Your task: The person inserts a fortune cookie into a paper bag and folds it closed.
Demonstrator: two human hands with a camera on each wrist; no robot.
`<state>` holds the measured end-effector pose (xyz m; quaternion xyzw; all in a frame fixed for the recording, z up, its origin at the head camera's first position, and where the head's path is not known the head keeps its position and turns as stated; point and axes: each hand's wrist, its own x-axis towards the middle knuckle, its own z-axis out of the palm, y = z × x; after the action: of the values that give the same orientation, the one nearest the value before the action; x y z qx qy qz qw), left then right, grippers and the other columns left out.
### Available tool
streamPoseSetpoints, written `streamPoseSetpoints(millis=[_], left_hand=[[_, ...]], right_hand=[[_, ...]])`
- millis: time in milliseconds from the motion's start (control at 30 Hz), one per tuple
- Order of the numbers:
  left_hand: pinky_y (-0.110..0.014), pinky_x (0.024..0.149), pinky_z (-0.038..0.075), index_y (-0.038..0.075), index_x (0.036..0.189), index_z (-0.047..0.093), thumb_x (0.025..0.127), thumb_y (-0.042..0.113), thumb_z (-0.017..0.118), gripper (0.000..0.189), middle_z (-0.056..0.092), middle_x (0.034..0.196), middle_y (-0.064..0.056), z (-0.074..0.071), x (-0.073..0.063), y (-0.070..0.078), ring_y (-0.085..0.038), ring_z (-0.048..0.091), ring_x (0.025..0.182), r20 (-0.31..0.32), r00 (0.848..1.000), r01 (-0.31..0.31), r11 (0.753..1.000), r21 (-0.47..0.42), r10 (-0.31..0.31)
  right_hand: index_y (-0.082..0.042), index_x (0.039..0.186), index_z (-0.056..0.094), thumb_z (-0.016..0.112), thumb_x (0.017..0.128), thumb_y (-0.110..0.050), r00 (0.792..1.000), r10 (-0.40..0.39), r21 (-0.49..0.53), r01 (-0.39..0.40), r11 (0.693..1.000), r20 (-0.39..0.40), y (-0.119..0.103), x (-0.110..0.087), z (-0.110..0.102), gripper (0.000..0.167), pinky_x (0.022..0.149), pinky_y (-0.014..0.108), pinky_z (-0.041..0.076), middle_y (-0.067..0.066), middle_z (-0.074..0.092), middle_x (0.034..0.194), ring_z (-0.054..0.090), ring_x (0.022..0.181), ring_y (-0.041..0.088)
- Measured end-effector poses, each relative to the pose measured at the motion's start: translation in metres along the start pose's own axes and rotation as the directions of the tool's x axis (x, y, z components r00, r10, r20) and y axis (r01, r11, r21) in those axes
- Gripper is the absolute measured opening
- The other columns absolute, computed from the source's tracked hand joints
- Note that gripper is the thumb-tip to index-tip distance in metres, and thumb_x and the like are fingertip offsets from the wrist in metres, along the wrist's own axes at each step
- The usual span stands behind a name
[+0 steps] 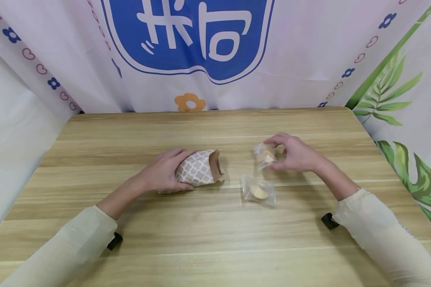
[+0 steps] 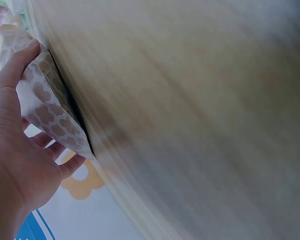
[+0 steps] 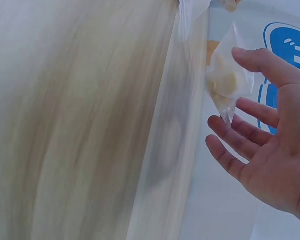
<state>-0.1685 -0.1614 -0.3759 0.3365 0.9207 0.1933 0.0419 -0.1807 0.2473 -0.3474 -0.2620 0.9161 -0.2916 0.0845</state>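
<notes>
My left hand point(image 1: 165, 170) grips a small paper bag point(image 1: 196, 169) with a white and tan clover pattern, lying on its side. Its open mouth faces right, towards two clear packets. In the left wrist view the thumb lies along one side of the patterned bag point(image 2: 45, 107), the fingers on the other. My right hand point(image 1: 297, 154) holds one clear packet point(image 1: 263, 154) with pale yellow pieces in it between thumb and fingers. The right wrist view shows this packet point(image 3: 231, 75) by its edges, its corner at the fingertips. A second packet point(image 1: 258, 192) with a pale oval piece lies nearer me.
Everything is on a wood-grain table point(image 1: 186, 239). A white printed cloth point(image 1: 291, 71) with a blue emblem hangs behind its far edge, and a leaf-patterned sheet point(image 1: 398, 131) hangs on the right. Black wrist straps point(image 1: 329, 220) show at both sleeves.
</notes>
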Motion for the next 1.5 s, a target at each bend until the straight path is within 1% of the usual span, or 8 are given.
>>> streamPoseSetpoints(millis=[100, 200, 333, 567, 767, 1033, 1333, 1500], left_hand=[[-0.058, 0.103, 0.048, 0.01, 0.155, 0.045, 0.07, 0.048, 0.094, 0.105, 0.058, 0.135, -0.013, 0.0, 0.0, 0.0, -0.034, 0.059, 0.121, 0.002, 1.0, 0.0, 1.0, 0.001, 0.0], [-0.059, 0.103, 0.048, 0.01, 0.155, 0.045, 0.07, 0.049, 0.094, 0.105, 0.058, 0.135, -0.013, 0.0, 0.0, 0.0, -0.035, 0.058, 0.122, 0.002, 1.0, -0.001, 1.0, 0.003, 0.001], [-0.058, 0.104, 0.048, 0.01, 0.155, 0.045, 0.07, 0.049, 0.093, 0.106, 0.058, 0.135, -0.013, 0.0, 0.0, 0.0, -0.035, 0.059, 0.122, 0.002, 1.0, -0.005, 1.0, 0.008, 0.005], [-0.058, 0.104, 0.048, 0.011, 0.156, 0.045, 0.07, 0.05, 0.093, 0.106, 0.058, 0.136, -0.013, 0.001, 0.0, -0.001, -0.034, 0.058, 0.122, 0.002, 1.0, -0.006, 1.0, 0.009, 0.006], [-0.058, 0.104, 0.047, 0.011, 0.156, 0.045, 0.07, 0.051, 0.093, 0.106, 0.058, 0.136, -0.013, 0.0, 0.0, 0.0, -0.034, 0.058, 0.123, 0.003, 1.0, -0.008, 1.0, 0.009, 0.008], [-0.059, 0.104, 0.046, 0.01, 0.156, 0.045, 0.07, 0.05, 0.093, 0.106, 0.058, 0.136, -0.013, -0.001, 0.002, 0.001, -0.035, 0.058, 0.123, 0.003, 1.0, -0.009, 1.0, 0.004, 0.009], [-0.06, 0.105, 0.046, 0.011, 0.156, 0.045, 0.069, 0.05, 0.094, 0.107, 0.058, 0.136, -0.012, 0.001, 0.002, 0.0, -0.035, 0.057, 0.124, 0.0, 1.0, -0.006, 1.0, -0.007, 0.006], [-0.059, 0.106, 0.046, 0.011, 0.154, 0.045, 0.069, 0.049, 0.095, 0.106, 0.058, 0.138, -0.012, 0.002, 0.002, -0.001, -0.035, 0.057, 0.126, -0.009, 1.0, -0.006, 1.0, -0.029, 0.006]], right_hand=[[0.006, 0.139, 0.058, 0.088, 0.078, -0.013, 1.0, -0.026, 0.04, 0.026, 0.999, -0.01, -0.004, 0.002, 0.002, 0.07, 0.091, 0.051, 0.057, 0.023, 0.061, 0.133, 0.062, 0.116, 0.037], [0.005, 0.138, 0.059, 0.088, 0.079, -0.011, 0.999, -0.043, 0.083, 0.044, 0.996, -0.013, -0.007, 0.004, 0.005, 0.067, 0.09, 0.052, 0.058, 0.023, 0.061, 0.135, 0.064, 0.115, 0.038], [0.004, 0.137, 0.059, 0.088, 0.08, -0.009, 0.998, -0.06, 0.109, 0.06, 0.992, -0.01, -0.011, 0.007, 0.008, 0.066, 0.087, 0.05, 0.058, 0.022, 0.062, 0.135, 0.066, 0.112, 0.036], [0.003, 0.137, 0.06, 0.087, 0.082, -0.008, 0.996, -0.086, 0.106, 0.086, 0.991, -0.008, -0.018, 0.01, 0.011, 0.062, 0.085, 0.048, 0.059, 0.02, 0.063, 0.136, 0.067, 0.111, 0.033], [0.004, 0.137, 0.06, 0.088, 0.081, -0.008, 0.994, -0.111, 0.112, 0.111, 0.987, -0.006, -0.025, 0.013, 0.013, 0.063, 0.085, 0.047, 0.059, 0.021, 0.062, 0.137, 0.068, 0.111, 0.034], [0.002, 0.137, 0.061, 0.089, 0.079, -0.007, 0.983, -0.181, 0.153, 0.179, 0.972, -0.002, -0.04, 0.016, 0.017, 0.065, 0.082, 0.045, 0.059, 0.017, 0.062, 0.138, 0.068, 0.109, 0.029], [0.001, 0.137, 0.061, 0.09, 0.077, -0.006, 0.974, -0.225, 0.173, 0.221, 0.96, 0.005, -0.056, 0.021, 0.022, 0.067, 0.08, 0.04, 0.06, 0.015, 0.062, 0.138, 0.068, 0.107, 0.026], [0.001, 0.136, 0.061, 0.091, 0.076, -0.005, 0.969, -0.248, 0.172, 0.244, 0.954, 0.004, -0.06, 0.023, 0.026, 0.067, 0.079, 0.042, 0.06, 0.015, 0.062, 0.138, 0.068, 0.106, 0.026]])
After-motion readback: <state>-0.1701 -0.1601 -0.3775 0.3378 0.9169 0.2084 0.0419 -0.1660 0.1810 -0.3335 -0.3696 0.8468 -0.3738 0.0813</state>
